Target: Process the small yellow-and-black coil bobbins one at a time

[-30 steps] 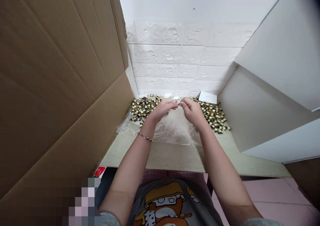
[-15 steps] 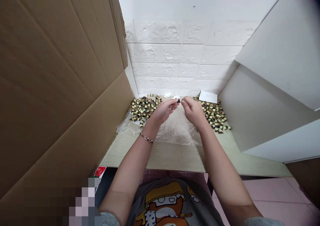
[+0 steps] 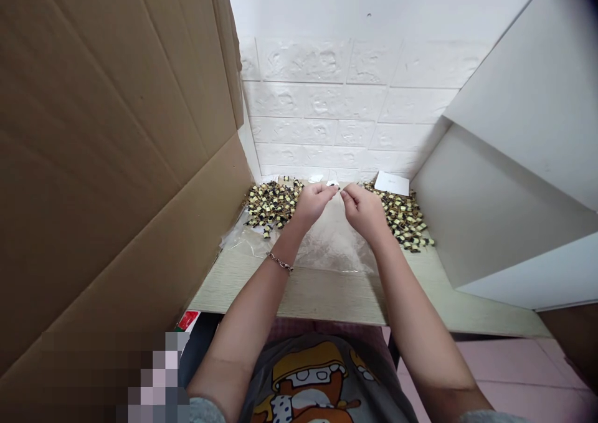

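Observation:
My left hand (image 3: 314, 205) pinches a tiny dark part (image 3: 337, 187) at its fingertips; the part is mostly hidden and too small to name. Close beside it, my right hand (image 3: 363, 209) has thumb and forefinger pressed together near the same part. Whether the right fingers grip anything is hidden. Left of my hands lies a pile of small yellow-and-black components (image 3: 271, 205) with copper-coloured bits. A second pile of the same components (image 3: 406, 220) lies to the right, partly behind my right hand. Under my hands spreads a clear plastic sheet (image 3: 331, 248).
A white card (image 3: 392, 183) rests on the back of the right pile. The pale wooden table (image 3: 299, 292) ends at a white brick-patterned wall (image 3: 322, 99). Tall cardboard (image 3: 116, 130) stands on the left, and a grey-white panel (image 3: 495, 205) on the right.
My two hands have come slightly closer together, and the dark part is now more covered by the fingers. The whole view has shifted a little. Both piles look the same.

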`<move>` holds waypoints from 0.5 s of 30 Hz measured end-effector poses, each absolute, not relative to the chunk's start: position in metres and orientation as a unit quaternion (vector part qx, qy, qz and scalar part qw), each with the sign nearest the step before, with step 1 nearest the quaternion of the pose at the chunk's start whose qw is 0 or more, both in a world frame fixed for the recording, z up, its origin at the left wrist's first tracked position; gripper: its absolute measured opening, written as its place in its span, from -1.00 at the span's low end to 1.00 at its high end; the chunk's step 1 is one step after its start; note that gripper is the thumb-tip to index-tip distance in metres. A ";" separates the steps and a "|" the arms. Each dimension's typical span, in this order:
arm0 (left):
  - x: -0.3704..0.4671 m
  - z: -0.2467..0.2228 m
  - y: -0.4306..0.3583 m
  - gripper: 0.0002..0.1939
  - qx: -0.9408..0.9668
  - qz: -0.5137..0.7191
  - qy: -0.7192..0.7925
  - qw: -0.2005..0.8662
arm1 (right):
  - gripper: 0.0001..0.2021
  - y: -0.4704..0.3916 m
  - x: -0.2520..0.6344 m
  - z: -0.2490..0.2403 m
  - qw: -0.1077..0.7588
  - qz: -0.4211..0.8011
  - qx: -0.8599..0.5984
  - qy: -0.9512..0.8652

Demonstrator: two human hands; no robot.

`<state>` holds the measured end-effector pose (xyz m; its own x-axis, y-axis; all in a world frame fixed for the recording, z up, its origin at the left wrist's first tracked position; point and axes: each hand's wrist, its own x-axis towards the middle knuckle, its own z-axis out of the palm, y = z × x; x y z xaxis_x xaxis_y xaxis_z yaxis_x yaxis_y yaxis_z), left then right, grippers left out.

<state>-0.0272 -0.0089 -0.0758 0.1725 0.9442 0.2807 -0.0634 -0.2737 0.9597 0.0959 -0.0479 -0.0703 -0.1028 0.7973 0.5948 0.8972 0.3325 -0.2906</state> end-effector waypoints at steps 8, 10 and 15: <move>-0.021 -0.077 -0.019 -0.70 0.611 0.578 0.391 0.374 | -0.76 -0.052 0.087 -0.071 0.314 -0.137 -0.614 -0.711; -0.019 -0.076 -0.020 -0.69 0.612 0.586 0.381 0.370 | -0.76 -0.051 0.084 -0.073 0.322 -0.149 -0.606 -0.712; -0.018 -0.068 -0.028 -0.71 0.606 0.601 0.352 0.384 | -0.75 -0.052 0.078 -0.072 0.365 -0.213 -0.574 -0.702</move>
<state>-0.0176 -0.0281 -0.0677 0.0295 0.8881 0.4586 -0.0356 -0.4576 0.8884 0.0778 -0.0523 -0.0724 -0.0749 0.6498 0.7564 0.9603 0.2513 -0.1208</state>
